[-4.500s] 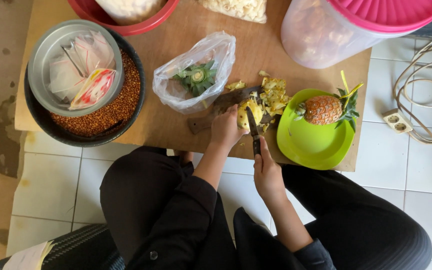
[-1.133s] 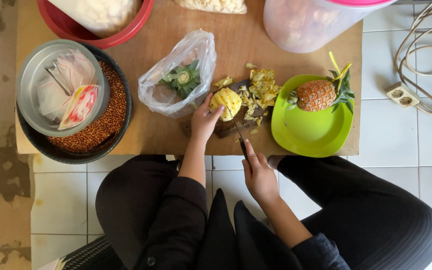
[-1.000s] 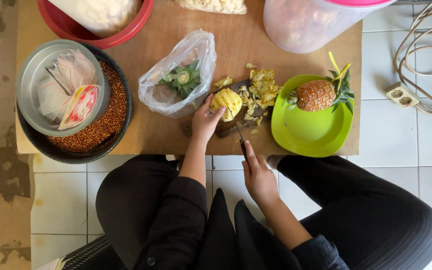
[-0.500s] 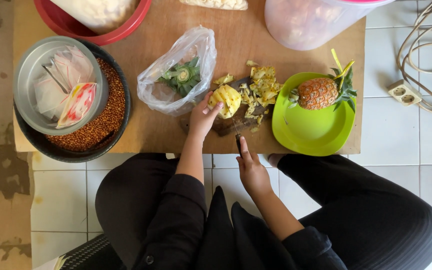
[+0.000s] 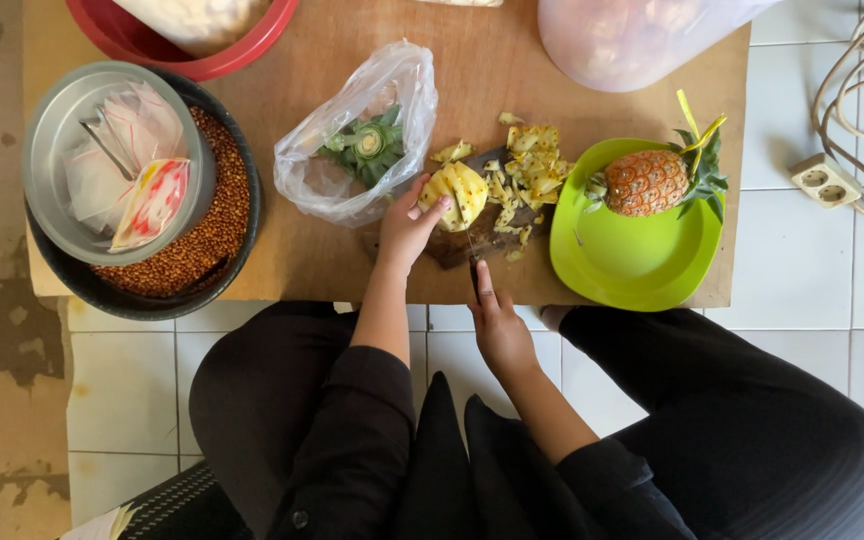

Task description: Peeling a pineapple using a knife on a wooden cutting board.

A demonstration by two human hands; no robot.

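A peeled yellow pineapple is pinched by the fingers of the left hand on the dark wooden cutting board. At six o'clock, a dark-handled knife is gripped by the right hand, fingers curled, forefinger along the handle.

The bench is matt brown wood. The green plate is glossy plastic, the bag thin clear plastic, the bowl dull grey metal, and the unpeeled pineapple rough-scaled.
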